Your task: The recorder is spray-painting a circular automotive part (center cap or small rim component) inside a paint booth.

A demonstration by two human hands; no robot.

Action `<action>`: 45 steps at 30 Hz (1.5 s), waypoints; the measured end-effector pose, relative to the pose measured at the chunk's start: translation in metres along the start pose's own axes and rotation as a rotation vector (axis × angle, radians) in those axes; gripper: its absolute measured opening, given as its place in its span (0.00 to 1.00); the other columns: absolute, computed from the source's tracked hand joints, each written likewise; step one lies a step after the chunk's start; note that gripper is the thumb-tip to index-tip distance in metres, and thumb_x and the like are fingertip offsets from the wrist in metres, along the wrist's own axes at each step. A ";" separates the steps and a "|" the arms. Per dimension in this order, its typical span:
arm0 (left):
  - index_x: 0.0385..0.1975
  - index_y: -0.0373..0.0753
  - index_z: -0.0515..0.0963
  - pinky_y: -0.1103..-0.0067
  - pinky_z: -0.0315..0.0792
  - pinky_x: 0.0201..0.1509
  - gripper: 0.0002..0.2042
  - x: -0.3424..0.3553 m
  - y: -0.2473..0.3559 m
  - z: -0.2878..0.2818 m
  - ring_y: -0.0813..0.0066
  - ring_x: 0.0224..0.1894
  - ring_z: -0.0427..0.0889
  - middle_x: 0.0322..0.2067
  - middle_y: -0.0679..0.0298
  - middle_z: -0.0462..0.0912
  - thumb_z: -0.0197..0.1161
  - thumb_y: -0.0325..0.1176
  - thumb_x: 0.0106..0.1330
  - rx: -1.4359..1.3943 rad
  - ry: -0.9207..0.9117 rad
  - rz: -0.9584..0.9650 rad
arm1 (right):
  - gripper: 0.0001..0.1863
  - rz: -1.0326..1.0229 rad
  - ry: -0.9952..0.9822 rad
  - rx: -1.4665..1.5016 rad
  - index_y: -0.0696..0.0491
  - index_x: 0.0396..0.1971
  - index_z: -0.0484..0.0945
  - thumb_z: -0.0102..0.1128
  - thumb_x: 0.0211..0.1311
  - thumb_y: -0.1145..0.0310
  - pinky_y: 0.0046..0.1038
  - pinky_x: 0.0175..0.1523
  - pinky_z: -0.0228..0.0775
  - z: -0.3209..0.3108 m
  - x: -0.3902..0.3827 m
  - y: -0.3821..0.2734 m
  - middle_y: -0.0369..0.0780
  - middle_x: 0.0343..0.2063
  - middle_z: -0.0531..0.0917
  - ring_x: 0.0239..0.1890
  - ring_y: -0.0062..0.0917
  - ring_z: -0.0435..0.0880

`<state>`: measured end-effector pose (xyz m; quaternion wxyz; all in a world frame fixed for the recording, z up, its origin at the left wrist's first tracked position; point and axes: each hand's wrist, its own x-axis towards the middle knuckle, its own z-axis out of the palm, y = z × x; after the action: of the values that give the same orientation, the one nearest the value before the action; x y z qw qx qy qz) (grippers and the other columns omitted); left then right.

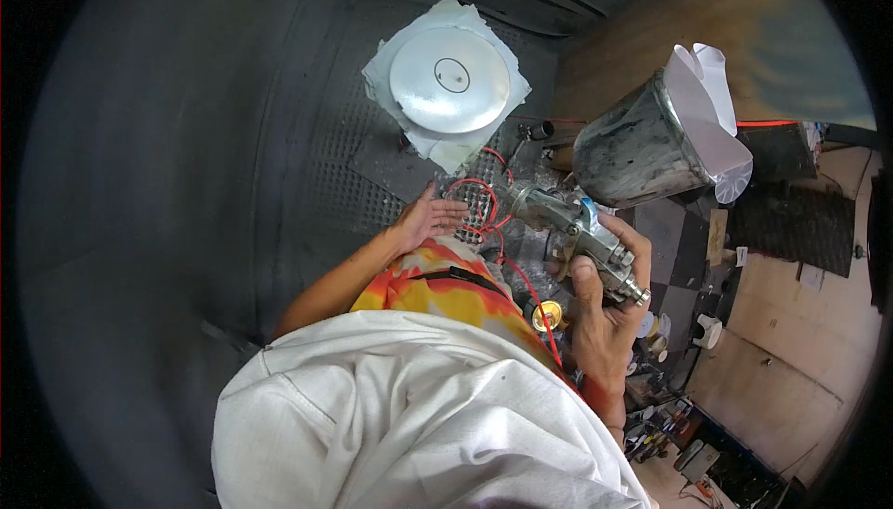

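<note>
My right hand (603, 314) is wrapped round a metal spray gun (569, 221), its nozzle end turned to the left. A dull, paint-stained metal cup (637, 146) tilts above the gun, with a white paper sheet (709, 104) sticking out of its mouth. My left hand (431, 219) is empty, fingers stretched out and apart, in front of my waist. Ahead of it, a glossy white round panel (433, 90) with a small ringed mark near its middle lies on pale, rough-edged paper (379, 76). What supports the panel is mostly hidden beneath the paper.
A red hose (532, 287) loops over the textured floor mat (326, 155) and passes close by my right forearm. Dark walls enclose the left and far sides; a wooden board (726, 6) stands at far right. Cans, tools and a white stool (708, 331) crowd the lower right.
</note>
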<state>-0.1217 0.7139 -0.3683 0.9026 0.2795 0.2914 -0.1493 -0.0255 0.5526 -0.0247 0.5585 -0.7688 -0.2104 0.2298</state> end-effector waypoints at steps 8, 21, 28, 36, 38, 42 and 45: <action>0.59 0.36 0.73 0.67 0.68 0.62 0.42 -0.011 0.002 -0.009 0.68 0.52 0.77 0.55 0.60 0.79 0.26 0.68 0.71 0.025 -0.013 -0.009 | 0.18 0.024 0.074 -0.054 0.57 0.56 0.70 0.59 0.67 0.74 0.21 0.48 0.72 0.001 0.006 0.003 0.39 0.41 0.80 0.42 0.18 0.79; 0.57 0.31 0.72 0.66 0.69 0.63 0.41 -0.027 0.065 -0.043 0.63 0.53 0.76 0.53 0.54 0.78 0.29 0.66 0.72 -0.325 0.256 0.341 | 0.18 -0.022 0.132 -0.084 0.57 0.56 0.69 0.57 0.68 0.74 0.22 0.49 0.74 0.009 0.009 0.011 0.41 0.44 0.80 0.43 0.20 0.80; 0.60 0.29 0.68 0.64 0.68 0.66 0.40 -0.025 0.041 -0.034 0.58 0.58 0.75 0.58 0.51 0.75 0.29 0.64 0.73 -0.332 0.211 0.258 | 0.20 0.019 0.023 -0.016 0.59 0.56 0.70 0.60 0.67 0.71 0.24 0.52 0.71 0.013 0.000 0.008 0.42 0.46 0.78 0.46 0.22 0.79; 0.60 0.30 0.70 0.66 0.68 0.65 0.40 -0.022 0.026 -0.032 0.62 0.57 0.76 0.58 0.52 0.76 0.29 0.64 0.73 -0.310 0.186 0.217 | 0.19 -0.031 0.057 -0.085 0.58 0.56 0.70 0.60 0.67 0.72 0.24 0.52 0.71 0.004 0.005 0.014 0.41 0.44 0.80 0.45 0.21 0.79; 0.60 0.30 0.70 0.66 0.69 0.65 0.40 -0.022 0.028 -0.031 0.62 0.56 0.76 0.57 0.53 0.76 0.29 0.64 0.73 -0.300 0.168 0.233 | 0.18 -0.025 0.118 -0.084 0.58 0.55 0.70 0.59 0.67 0.73 0.23 0.52 0.72 -0.003 0.003 0.013 0.41 0.45 0.80 0.45 0.21 0.79; 0.60 0.30 0.70 0.66 0.69 0.65 0.40 -0.027 0.034 -0.024 0.62 0.56 0.76 0.57 0.53 0.76 0.29 0.64 0.73 -0.278 0.184 0.237 | 0.19 -0.083 0.224 -0.074 0.58 0.56 0.68 0.59 0.68 0.72 0.23 0.49 0.75 -0.012 0.001 0.011 0.42 0.43 0.80 0.42 0.20 0.80; 0.60 0.30 0.70 0.66 0.68 0.65 0.40 -0.028 0.033 -0.017 0.62 0.57 0.76 0.57 0.52 0.76 0.30 0.64 0.73 -0.278 0.210 0.222 | 0.19 -0.081 0.236 -0.054 0.58 0.56 0.68 0.59 0.68 0.72 0.23 0.49 0.75 -0.016 -0.002 0.009 0.41 0.43 0.80 0.43 0.20 0.80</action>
<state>-0.1364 0.7531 -0.3490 0.9080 0.1967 0.3693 0.0225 -0.0171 0.5361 -0.0284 0.5672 -0.7962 -0.1802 0.1089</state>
